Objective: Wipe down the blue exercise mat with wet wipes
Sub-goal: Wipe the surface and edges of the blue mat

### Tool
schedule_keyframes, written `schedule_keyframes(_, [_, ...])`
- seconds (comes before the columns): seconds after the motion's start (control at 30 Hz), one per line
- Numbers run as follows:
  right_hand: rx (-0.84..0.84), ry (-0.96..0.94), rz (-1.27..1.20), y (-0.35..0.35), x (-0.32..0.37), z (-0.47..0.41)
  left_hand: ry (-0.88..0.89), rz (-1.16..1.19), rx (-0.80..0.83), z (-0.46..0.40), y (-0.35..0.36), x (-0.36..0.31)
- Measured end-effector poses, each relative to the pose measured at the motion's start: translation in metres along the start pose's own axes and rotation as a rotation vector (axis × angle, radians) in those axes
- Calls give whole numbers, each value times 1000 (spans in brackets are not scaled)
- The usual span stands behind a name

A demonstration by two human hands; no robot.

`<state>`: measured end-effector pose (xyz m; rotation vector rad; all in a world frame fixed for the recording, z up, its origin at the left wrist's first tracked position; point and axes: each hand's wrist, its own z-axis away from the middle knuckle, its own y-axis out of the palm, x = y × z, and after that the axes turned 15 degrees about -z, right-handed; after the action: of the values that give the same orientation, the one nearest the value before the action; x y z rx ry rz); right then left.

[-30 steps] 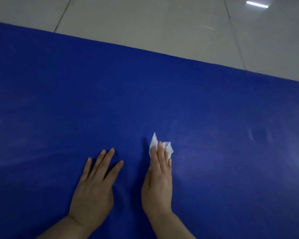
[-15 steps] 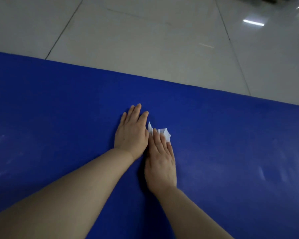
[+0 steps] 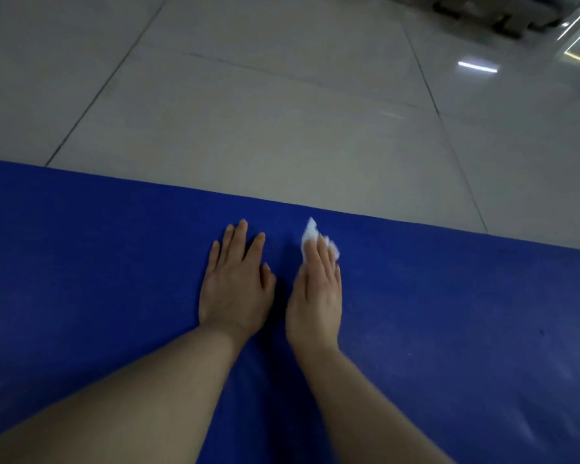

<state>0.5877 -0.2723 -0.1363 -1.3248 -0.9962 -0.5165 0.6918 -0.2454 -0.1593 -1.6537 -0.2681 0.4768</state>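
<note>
The blue exercise mat (image 3: 449, 313) fills the lower half of the head view, its far edge running across the middle. My right hand (image 3: 315, 296) lies flat with straight fingers, pressing a crumpled white wet wipe (image 3: 310, 234) onto the mat close to that far edge. Most of the wipe is hidden under the fingers; only its white tip sticks out ahead of them. My left hand (image 3: 236, 283) rests flat on the mat beside it, fingers spread, holding nothing.
Beyond the mat's far edge lies a grey tiled floor (image 3: 282, 112) with dark grout lines and light reflections. Dark objects (image 3: 476, 11) stand on the floor at the top right corner.
Both hands have slid forward across the mat toward its far edge, the right one pushing the wipe. The left hand has moved apart from the right after touching it.
</note>
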Motion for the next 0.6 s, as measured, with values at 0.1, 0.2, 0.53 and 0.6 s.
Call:
schedule_keyframes(0.1, [262,-103,275,9,-4,-52,-12,-67,43,-3,2,0])
schedule_keyframes(0.2, [365,-167,417,5,-18,-76,-2,-140,80,-4,2,-1])
schedule_keyframes(0.53, [-54,209,496,-88,-78,-117,16,-184,110,-5,1,-3])
schedule_keyframes(0.6, [-106,298,489,-79,-74,-117,14,-190,112,-6,2,-3])
